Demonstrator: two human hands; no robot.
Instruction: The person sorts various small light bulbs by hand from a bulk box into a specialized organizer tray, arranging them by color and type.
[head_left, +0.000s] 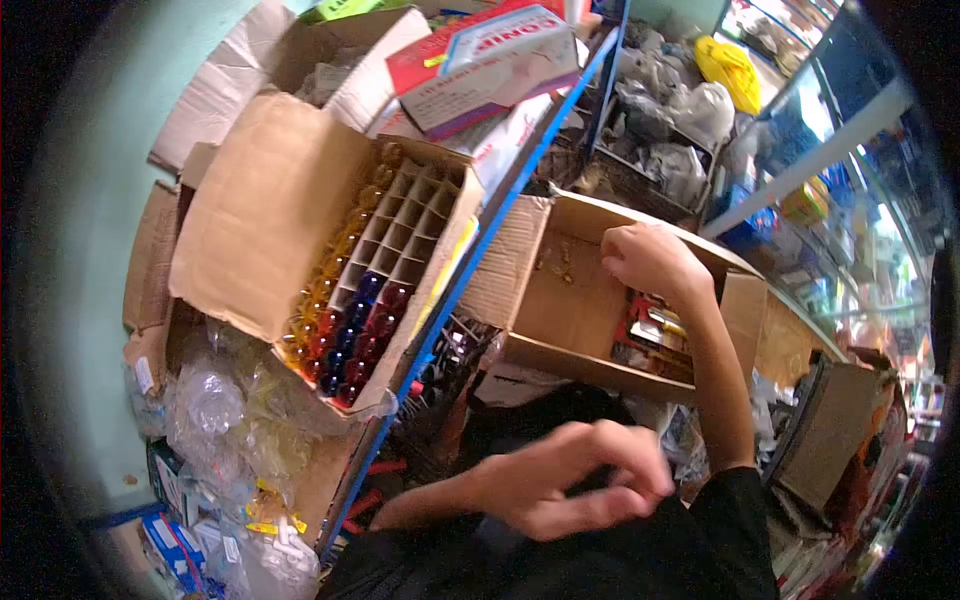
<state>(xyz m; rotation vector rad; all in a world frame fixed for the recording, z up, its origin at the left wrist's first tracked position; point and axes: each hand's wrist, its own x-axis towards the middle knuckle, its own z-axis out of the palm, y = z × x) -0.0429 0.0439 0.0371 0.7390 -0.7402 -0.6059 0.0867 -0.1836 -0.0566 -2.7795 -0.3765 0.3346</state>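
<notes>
My right hand reaches into an open cardboard box, its fingers curled downward; whatever they may hold is hidden. Below that hand, several red and silver packaged items lie in the right part of the box. Small brass-coloured bits are scattered on its bottom. My left hand hovers in front of my body, slightly blurred. Its fingers are bent, a gap shows between thumb and fingers, and nothing is visible in it.
A blue-edged shelf carries a divided carton of amber, blue and red bulbs, and a red-and-white box. Plastic bags fill the lower left. Grey bags and a yellow bag sit behind; a glass case stands right.
</notes>
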